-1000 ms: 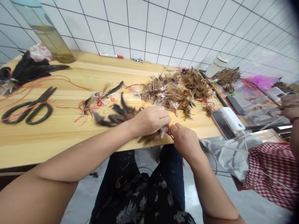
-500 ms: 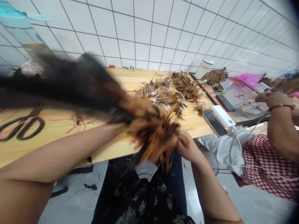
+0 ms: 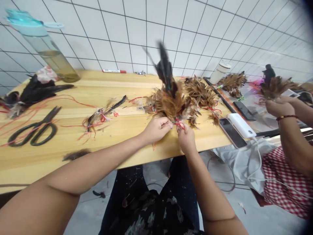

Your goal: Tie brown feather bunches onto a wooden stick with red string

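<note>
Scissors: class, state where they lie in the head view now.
In the head view, the black-handled scissors lie toward the left of the wooden table, below the black feathers and left of a small feather bundle tied with red thread.

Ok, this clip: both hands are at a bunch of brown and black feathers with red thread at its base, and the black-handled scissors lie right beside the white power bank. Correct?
Not quite. The head view shows the black-handled scissors at the far left of the wooden table, well away from the white power bank. The left hand and right hand at the feather bunch with its red thread are as you said.
</note>
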Tool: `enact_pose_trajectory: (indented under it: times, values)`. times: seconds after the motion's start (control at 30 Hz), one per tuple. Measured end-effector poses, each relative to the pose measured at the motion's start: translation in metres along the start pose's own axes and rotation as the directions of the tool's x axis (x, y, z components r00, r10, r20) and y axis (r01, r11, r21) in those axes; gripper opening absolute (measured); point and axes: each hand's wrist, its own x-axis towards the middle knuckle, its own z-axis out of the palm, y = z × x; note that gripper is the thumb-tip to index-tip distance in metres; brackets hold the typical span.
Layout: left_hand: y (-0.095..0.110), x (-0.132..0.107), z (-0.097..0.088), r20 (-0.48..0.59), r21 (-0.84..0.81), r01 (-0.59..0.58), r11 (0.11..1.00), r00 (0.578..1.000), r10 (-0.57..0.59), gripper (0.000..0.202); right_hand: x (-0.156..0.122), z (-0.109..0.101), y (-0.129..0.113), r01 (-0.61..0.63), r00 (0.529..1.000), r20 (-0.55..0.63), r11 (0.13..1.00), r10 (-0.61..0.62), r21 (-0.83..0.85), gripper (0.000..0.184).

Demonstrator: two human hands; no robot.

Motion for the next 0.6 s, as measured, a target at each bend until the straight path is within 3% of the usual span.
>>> enact_pose_trajectory:
  times: [0.03, 0.1, 0.17, 0.23, 0.37, 0.43, 0.5, 0.6]
  values:
    - [0.001, -0.001, 0.0, -0.002, 0.033, -0.019, 0.999, 1.0, 0.019, 0.021, -0.001, 0.002, -0.002, 0.059, 0.997, -0.032, 0.976, -0.067, -0.209, 0.011]
    - [0.002, -0.003, 0.001, 0.009, 0.135, -0.1, 0.986, 0.995, 0.1, 0.022, -0.004, 0.004, -0.006, 0.087, 0.989, -0.053, 0.819, -0.141, -0.567, 0.017]
    - [0.001, -0.006, 0.002, 0.057, 0.278, -0.22, 0.935, 0.975, 0.213, 0.023, -0.008, 0.008, -0.008, 0.063, 0.99, -0.031, 0.642, -0.135, -0.764, 0.023]
    - [-0.001, -0.008, 0.002, 0.147, 0.432, -0.359, 0.827, 0.933, 0.329, 0.022, -0.012, 0.011, -0.006, 0.06, 0.993, 0.0, 0.487, -0.122, -0.872, 0.024]
    - [-0.005, -0.009, -0.001, 0.329, 0.581, -0.6, 0.551, 0.792, 0.514, 0.024, -0.021, 0.012, 0.004, 0.215, 0.976, 0.188, 0.317, -0.113, -0.924, 0.02]
    - [-0.004, -0.006, -0.007, 0.4, 0.556, -0.669, 0.493, 0.736, 0.547, 0.026, -0.026, 0.009, 0.007, 0.322, 0.947, 0.303, 0.284, -0.108, -0.903, 0.019]
    - [-0.001, -0.002, -0.014, 0.44, 0.523, -0.688, 0.503, 0.723, 0.532, 0.028, -0.03, 0.002, 0.007, 0.424, 0.905, 0.407, 0.259, -0.121, -0.867, 0.02]
    - [0.008, 0.008, -0.027, 0.459, 0.443, -0.653, 0.614, 0.754, 0.47, 0.027, -0.037, -0.011, 0.002, 0.555, 0.831, 0.52, 0.242, -0.196, -0.796, 0.02]
